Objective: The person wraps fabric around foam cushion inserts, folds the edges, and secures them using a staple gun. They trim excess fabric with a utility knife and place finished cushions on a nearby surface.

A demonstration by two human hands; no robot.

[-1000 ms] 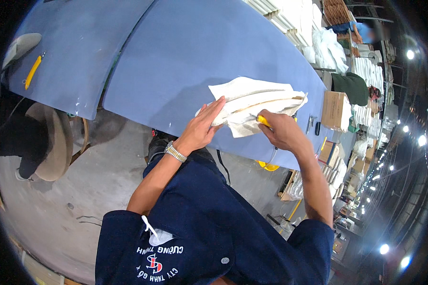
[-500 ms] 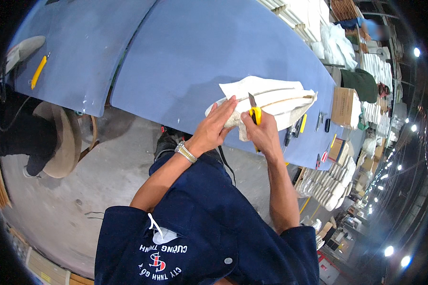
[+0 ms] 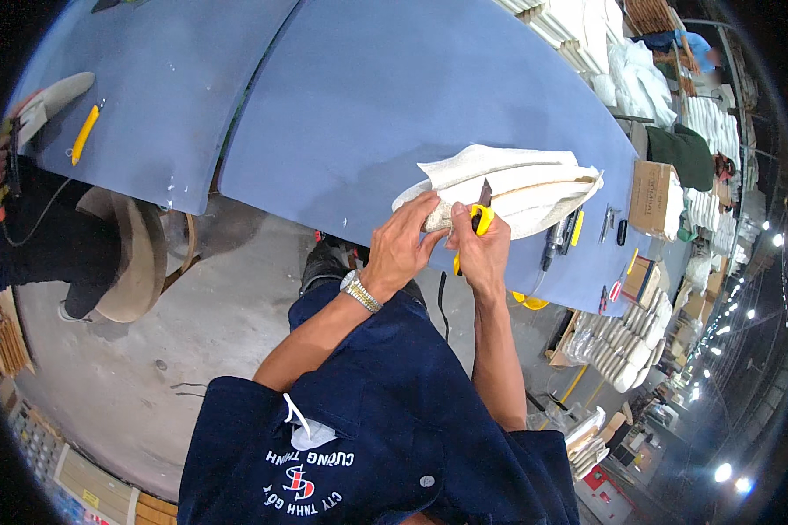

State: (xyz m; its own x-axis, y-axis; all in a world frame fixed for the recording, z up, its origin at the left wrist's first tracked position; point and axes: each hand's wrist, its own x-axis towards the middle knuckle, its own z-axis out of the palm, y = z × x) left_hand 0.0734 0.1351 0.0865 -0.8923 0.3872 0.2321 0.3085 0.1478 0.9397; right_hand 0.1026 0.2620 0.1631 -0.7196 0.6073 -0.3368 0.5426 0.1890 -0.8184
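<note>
A cream fabric-covered padded piece [image 3: 534, 188] lies on the blue table near its front edge, with folds and a brown strip running along it. My left hand [image 3: 400, 243] grips its near left corner, fingers bent over the fabric and thumb toward the right hand. In my right hand [image 3: 485, 255] is a yellow utility knife [image 3: 481, 217], its dark blade out and pointing away from me over the fabric. The right thumb and fingertips sit close beside the left hand at the piece's near edge. What the fingers do underneath is hidden.
Right of the piece lie a power driver [image 3: 552, 245], a yellow-handled tool [image 3: 578, 227] and several small hand tools. A cardboard box [image 3: 652, 199] stands past the table's right end. Another yellow knife [image 3: 85, 134] lies far left, near another person's dark-clothed leg [image 3: 44, 227].
My right hand has come nearer the left, bringing the knife toward the piece's near edge. The left fingers, flatter before, are now bent around the corner. The whole view has shifted slightly.
</note>
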